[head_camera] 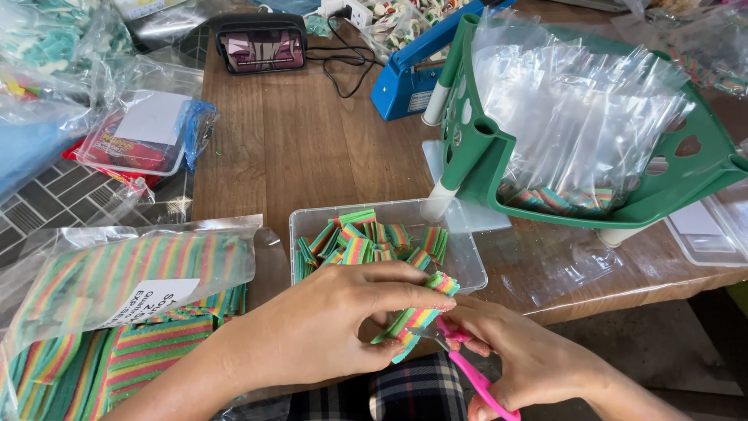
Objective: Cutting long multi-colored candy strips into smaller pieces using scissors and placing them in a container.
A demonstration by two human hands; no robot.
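Left hand (pixel 327 323) pinching a rainbow candy strip (pixel 417 316); right hand (pixel 530 362), just beside it, working pink scissors (pixel 467 366) on the strip. Beyond both hands, a clear tub (pixel 467 269) of cut pieces.

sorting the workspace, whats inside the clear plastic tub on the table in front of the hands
The clear tub holds cut pieces of rainbow-striped candy, piled toward its left side. The left hand covers the tub's near edge, so what lies there cannot be seen.

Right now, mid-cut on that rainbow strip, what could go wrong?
The left hand pinches the rainbow candy strip right beside the blades of the pink scissors in the right hand; a fingertip could get nipped. The cut is off the table edge, short of the clear tub, so pieces may drop onto the lap.
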